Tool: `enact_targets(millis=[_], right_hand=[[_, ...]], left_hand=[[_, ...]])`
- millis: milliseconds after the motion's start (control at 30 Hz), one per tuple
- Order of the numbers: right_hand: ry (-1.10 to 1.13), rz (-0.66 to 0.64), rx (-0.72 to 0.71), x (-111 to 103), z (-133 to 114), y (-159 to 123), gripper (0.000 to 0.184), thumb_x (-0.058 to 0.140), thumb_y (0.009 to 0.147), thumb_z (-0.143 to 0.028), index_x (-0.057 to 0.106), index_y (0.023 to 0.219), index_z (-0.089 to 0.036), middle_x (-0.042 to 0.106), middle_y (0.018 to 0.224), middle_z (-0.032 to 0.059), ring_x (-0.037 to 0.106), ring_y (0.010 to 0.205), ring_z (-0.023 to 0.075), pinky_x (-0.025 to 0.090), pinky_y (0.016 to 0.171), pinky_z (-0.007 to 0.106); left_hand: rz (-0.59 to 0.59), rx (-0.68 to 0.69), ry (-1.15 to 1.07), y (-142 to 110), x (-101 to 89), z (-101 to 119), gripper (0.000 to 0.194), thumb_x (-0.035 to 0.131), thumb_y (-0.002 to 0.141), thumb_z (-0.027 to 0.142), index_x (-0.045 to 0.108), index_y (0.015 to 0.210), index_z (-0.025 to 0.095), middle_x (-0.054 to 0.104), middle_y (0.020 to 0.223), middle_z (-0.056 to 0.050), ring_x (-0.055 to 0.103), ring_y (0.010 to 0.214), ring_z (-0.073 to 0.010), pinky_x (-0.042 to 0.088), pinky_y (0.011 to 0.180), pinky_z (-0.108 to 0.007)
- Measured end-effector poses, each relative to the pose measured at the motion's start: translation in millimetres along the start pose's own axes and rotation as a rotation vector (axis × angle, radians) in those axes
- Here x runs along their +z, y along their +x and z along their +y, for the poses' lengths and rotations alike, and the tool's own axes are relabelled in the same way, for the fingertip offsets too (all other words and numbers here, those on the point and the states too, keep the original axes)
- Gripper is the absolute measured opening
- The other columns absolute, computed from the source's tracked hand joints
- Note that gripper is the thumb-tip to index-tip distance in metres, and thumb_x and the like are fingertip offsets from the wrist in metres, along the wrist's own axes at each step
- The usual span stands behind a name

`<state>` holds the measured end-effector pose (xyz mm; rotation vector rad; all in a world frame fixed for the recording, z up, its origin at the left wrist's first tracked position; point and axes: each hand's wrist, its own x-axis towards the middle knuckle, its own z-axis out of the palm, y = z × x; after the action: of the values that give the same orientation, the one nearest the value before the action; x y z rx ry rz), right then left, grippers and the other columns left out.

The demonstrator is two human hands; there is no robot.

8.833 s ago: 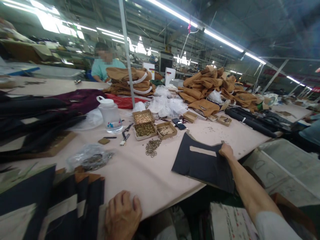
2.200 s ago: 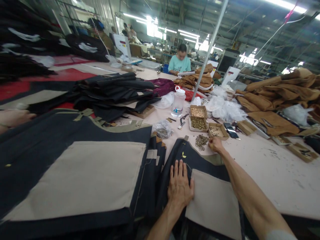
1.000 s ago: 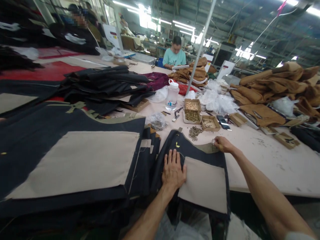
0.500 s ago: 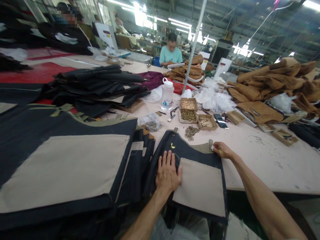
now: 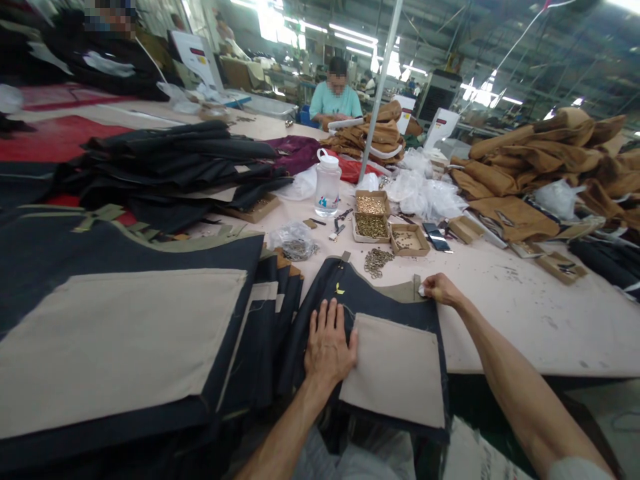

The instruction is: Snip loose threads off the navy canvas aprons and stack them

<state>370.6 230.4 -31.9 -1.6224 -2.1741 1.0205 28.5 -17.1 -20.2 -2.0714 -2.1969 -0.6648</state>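
A dark navy garment panel (image 5: 370,283) with a beige patch (image 5: 393,370) lies at the table's front edge, part of it hanging over. My left hand (image 5: 330,343) rests flat on the panel, fingers stretched out, just left of the patch. At the panel's upper right corner, my right hand (image 5: 443,291) is closed in a pinch on a small white piece (image 5: 422,291). That piece, possibly chalk, is mostly hidden by the fingers and is beside an olive tab (image 5: 416,287). Another tab (image 5: 345,256) and a yellow mark (image 5: 339,289) show near the panel's top left.
More navy panels (image 5: 210,250) are stacked on the left. Beyond my hands are boxes of metal fittings (image 5: 371,227), loose rings (image 5: 377,261), a water bottle (image 5: 327,185) and a phone (image 5: 437,237). Brown garments (image 5: 540,153) are heaped right; a co-worker (image 5: 335,97) sits across the table.
The whole view has shifted slightly, so things appear a little further left. Both hands keep their places on the panel.
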Motion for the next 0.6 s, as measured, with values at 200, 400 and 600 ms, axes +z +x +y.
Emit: enact_targets(millis=[200,400,600], right_hand=[[0.099,-0.052,0.062,-10,0,5,0.02,0.067,0.061,-0.034,0.065,0.068,-0.016,0.066,0.063,0.0043,0.058,0.062,0.0173,0.04,0.056,0.025],[-0.04,-0.025,0.118,-5,-1,19,0.031,0.08,0.059,-0.037,0.055,0.061,-0.019,0.059,0.055,-0.0007,0.055,0.057,0.0145,0.036,0.053,0.023],[-0.117,-0.053,0.183,-10,7,38,0.031,0.085,0.058,-0.033,0.059,0.063,-0.017,0.059,0.055,-0.0016,0.057,0.057,0.0134,0.033,0.051,0.022]], left_hand=[[0.001,-0.001,-0.004,1,1.8,-1,0.066,0.048,0.099,0.041,0.046,0.156,0.01,0.037,0.167,-0.014,0.025,0.159,-0.0345,0.02,0.131,-0.056],[-0.001,0.008,-0.008,3,5.9,-5,0.066,0.048,0.099,0.041,0.045,0.157,0.01,0.037,0.167,-0.014,0.025,0.159,-0.0346,0.021,0.131,-0.056],[-0.003,0.016,-0.001,6,8.2,-6,0.067,0.048,0.099,0.041,0.042,0.159,0.011,0.036,0.168,-0.014,0.022,0.16,-0.0344,0.02,0.131,-0.057]])
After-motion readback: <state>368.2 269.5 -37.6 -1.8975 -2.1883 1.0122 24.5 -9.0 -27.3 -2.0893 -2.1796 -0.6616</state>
